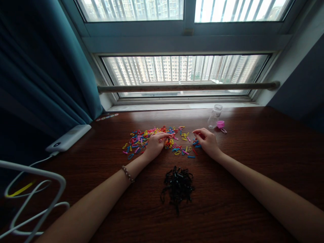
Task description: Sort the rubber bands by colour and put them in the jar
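Observation:
My left hand [155, 144], with a beaded bracelet [128, 173] on its wrist, lies over the right part of a spread of multicoloured rubber hair bands [141, 140]. Its fingers are drawn together at the bands; what they grip is too small to make out. My right hand [208, 142] is pinched closed just above a small cluster of mostly blue bands [196, 143]. Whatever lies between its fingertips cannot be made out. Loose yellow bands [185, 136] are scattered between both hands. Nearer to me sits a heap of black hair bands [178, 185].
Behind my right hand a clear bottle [214, 117] stands beside its pink lid [220, 124] on the brown wooden table [227, 209]. At left are a white device [69, 138] with a cable and a white tubular frame [50, 174]. A window with a rail [187, 88] closes the far side.

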`<state>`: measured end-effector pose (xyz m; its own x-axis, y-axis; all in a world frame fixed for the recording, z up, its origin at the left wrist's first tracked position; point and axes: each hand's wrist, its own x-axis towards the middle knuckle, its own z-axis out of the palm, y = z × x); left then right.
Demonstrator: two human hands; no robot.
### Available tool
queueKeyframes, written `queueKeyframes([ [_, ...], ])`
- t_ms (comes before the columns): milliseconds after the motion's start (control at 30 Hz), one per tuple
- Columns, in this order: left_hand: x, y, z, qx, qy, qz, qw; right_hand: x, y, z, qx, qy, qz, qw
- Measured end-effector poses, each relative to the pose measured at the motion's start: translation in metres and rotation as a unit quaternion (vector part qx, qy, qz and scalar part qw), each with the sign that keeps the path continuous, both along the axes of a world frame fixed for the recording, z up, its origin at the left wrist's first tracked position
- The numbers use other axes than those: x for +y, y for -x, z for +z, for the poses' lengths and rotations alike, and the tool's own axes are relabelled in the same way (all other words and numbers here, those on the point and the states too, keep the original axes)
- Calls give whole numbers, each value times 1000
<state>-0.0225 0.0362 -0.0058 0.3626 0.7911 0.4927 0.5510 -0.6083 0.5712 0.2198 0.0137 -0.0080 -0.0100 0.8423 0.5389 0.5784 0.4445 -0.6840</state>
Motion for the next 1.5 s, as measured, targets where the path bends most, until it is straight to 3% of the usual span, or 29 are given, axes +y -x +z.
queueKeyframes([
  [167, -1, 0, 0, -31, 2, 2, 1000, 2, -1, 3, 50, 24, -4, 998],
  [267, -2, 0, 1, -50, 7, 4, 999, -2, 2, 14, 148, 102, 35, 983],
  [400, -3, -1, 5, -73, 30, 18, 997, -23, 19, 34, 195, 261, 220, 920],
  [500, -4, -3, 8, -100, 64, 6, 993, -47, 34, 40, 106, 323, 369, 865],
  [567, -8, -6, 14, -119, 87, -6, 989, -55, 40, 39, 32, 314, 424, 849],
  [600, -12, -8, 18, -124, 98, -14, 987, -55, 40, 38, 6, 298, 427, 854],
  [667, -21, -12, 28, -112, 119, -44, 986, -47, 34, 35, -11, 254, 374, 892],
  [800, -47, -22, 45, 27, 172, -221, 960, -11, 2, 28, -27, 142, 88, 986],
  [833, -52, -25, 46, 69, 170, -270, 945, -3, -8, 26, -64, 108, -2, 992],
  [900, -61, -29, 46, 135, 152, -344, 917, 8, -22, 20, -149, 88, -87, 981],
  [1000, -64, -32, 40, 182, 116, -377, 901, 15, -28, 10, -145, 118, -51, 981],
  [1067, -62, -31, 36, 182, 98, -351, 913, 16, -23, 7, -30, 161, 29, 986],
  [1133, -58, -29, 32, 169, 81, -312, 931, 16, -17, 6, 116, 184, 93, 972],
  [1233, -51, -27, 27, 145, 45, -249, 957, 17, -14, 9, 231, 151, 100, 956],
  [1300, -47, -26, 25, 130, 17, -207, 970, 17, -15, 8, 225, 140, 77, 961],
  [1367, -43, -25, 23, 123, -11, -182, 975, 18, -16, 4, 201, 178, 91, 959],
  [1433, -39, -24, 22, 139, -38, -186, 972, 20, -15, -2, 180, 218, 125, 951],
  [1500, -36, -23, 19, 177, -59, -190, 964, 23, -15, -9, 156, 206, 127, 958],
])
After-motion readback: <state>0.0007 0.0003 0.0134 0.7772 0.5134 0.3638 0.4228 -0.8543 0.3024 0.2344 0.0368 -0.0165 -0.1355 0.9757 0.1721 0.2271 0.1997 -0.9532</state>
